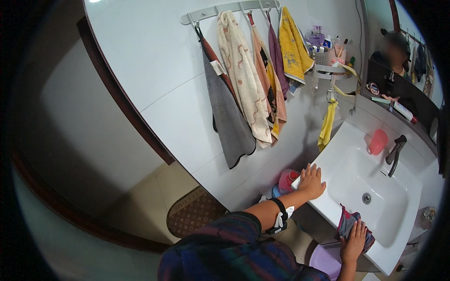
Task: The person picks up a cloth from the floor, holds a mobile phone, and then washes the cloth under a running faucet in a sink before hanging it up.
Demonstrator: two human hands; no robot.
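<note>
At the left corner of a white sink (pixel 335 180), my left hand (pixel 311 183) rests open, its fingers spread flat on the rim. My right hand (pixel 355 241) is over a grey and maroon cloth (pixel 348 222) and presses it against the sink's front rim. The cloth is bunched under the fingers and hangs partly over the edge; my hand hides its middle. Inside the bowl I see a round drain (pixel 366 198). A dark faucet (pixel 396 156) stands at the back, beside a pink cup (pixel 378 142).
Several towels hang on a wall rack (pixel 229 11); a yellow cloth (pixel 328 124) hangs lower. A corner shelf (pixel 335 70) holds toiletries. Below the sink are a purple basin (pixel 326 262) and a red-capped pink bottle (pixel 287 179). A brown mat (pixel 194 215) lies on the floor. A mirror (pixel 415 42) hangs right.
</note>
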